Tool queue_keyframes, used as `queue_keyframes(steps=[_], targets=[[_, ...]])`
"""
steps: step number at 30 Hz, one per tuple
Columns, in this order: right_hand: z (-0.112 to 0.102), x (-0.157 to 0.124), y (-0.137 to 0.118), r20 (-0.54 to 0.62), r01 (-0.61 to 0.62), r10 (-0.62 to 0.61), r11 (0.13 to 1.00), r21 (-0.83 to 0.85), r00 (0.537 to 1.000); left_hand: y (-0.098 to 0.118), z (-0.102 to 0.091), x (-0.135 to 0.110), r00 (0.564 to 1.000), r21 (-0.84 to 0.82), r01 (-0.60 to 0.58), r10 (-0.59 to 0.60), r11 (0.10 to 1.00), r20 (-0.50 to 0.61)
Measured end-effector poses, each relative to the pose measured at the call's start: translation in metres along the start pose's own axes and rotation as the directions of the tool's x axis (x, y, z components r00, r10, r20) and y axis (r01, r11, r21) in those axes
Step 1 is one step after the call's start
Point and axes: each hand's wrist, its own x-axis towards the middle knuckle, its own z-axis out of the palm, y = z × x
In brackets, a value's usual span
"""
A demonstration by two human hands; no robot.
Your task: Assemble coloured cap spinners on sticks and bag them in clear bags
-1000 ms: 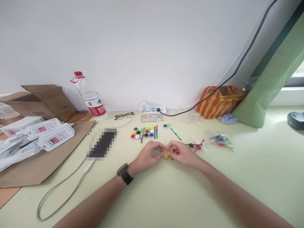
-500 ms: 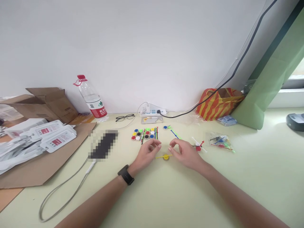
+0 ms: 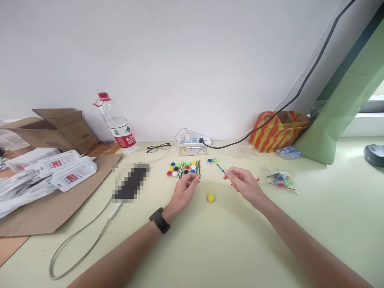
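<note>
Between and below my hands sits a yellow disc-shaped spinner [image 3: 210, 198] on the table, a faint blur around it. My left hand [image 3: 183, 192], a black watch on its wrist, is curled beside rows of coloured discs [image 3: 186, 172]; thumb and fingertips come together with nothing visible in them. With thumb and forefinger my right hand [image 3: 244, 186] pinches the near end of a thin blue arrow [image 3: 221, 168]. Part of a green piece shows beside the arrow. Behind the right hand, a red arrow tip [image 3: 257, 180] peeks out; the rest is hidden.
A blue disc [image 3: 209, 160] lies beyond the blue arrow, and a clear bag of parts [image 3: 280, 179] lies to the right. Further back are glasses [image 3: 159, 148], a power strip [image 3: 193, 141] and a water bottle [image 3: 120, 124]. A cable [image 3: 75, 236] loops at left.
My right hand has moved up and right from the yellow spinner to the blue arrow. My left hand has drawn slightly left. The spinner's yellow arm, distinct before, is now blurred out.
</note>
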Motion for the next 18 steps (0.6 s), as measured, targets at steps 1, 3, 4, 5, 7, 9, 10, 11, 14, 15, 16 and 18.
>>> queue_keyframes(steps=[1, 3, 4, 5, 7, 9, 10, 11, 14, 15, 16, 18], targets=[[-0.002, 0.004, 0.006, -0.041, 0.033, -0.036, 0.997, -0.073, 0.999, 0.0, 0.0, 0.0, 1.0, 0.003, 0.001, -0.001, 1.0, -0.001], [-0.006, 0.01, 0.018, -0.11, 0.106, -0.135, 0.966, -0.237, 0.985, 0.0, 0.0, 0.0, 1.0, 0.005, -0.005, 0.005, 1.0, -0.005], [-0.008, 0.013, 0.024, -0.127, 0.138, -0.187, 0.938, -0.318, 0.974, 0.001, 0.0, 0.0, 1.0, 0.005, -0.009, 0.01, 1.0, -0.006], [-0.01, 0.015, 0.029, -0.135, 0.163, -0.232, 0.906, -0.391, 0.963, 0.001, 0.0, 0.0, 1.0, 0.004, -0.012, 0.012, 1.0, -0.007], [-0.014, 0.018, 0.037, -0.116, 0.2, -0.295, 0.841, -0.503, 0.948, 0.001, 0.0, 0.0, 1.0, 0.0, -0.005, 0.005, 1.0, -0.007], [-0.016, 0.02, 0.044, -0.063, 0.233, -0.328, 0.782, -0.579, 0.943, 0.001, 0.0, 0.0, 1.0, -0.001, 0.003, -0.003, 1.0, -0.008], [-0.016, 0.021, 0.047, -0.022, 0.253, -0.335, 0.752, -0.609, 0.942, 0.001, 0.0, 0.0, 1.0, 0.0, 0.004, -0.004, 1.0, -0.009], [-0.016, 0.021, 0.05, 0.026, 0.274, -0.336, 0.72, -0.638, 0.942, 0.001, 0.001, 0.0, 1.0, 0.003, 0.002, -0.002, 1.0, -0.009], [-0.015, 0.023, 0.057, 0.137, 0.302, -0.298, 0.628, -0.717, 0.945, 0.0, 0.0, 0.0, 1.0, 0.01, -0.006, 0.006, 1.0, -0.006], [-0.014, 0.024, 0.058, 0.156, 0.298, -0.276, 0.604, -0.74, 0.948, 0.0, 0.0, 0.0, 1.0, 0.013, -0.006, 0.006, 1.0, -0.006], [-0.013, 0.024, 0.06, 0.168, 0.291, -0.255, 0.586, -0.757, 0.952, 0.0, 0.0, 0.0, 1.0, 0.016, -0.006, 0.006, 1.0, -0.005], [-0.012, 0.026, 0.063, 0.183, 0.284, -0.228, 0.572, -0.769, 0.956, 0.001, 0.0, 0.0, 1.0, 0.019, -0.008, 0.008, 1.0, -0.005]])
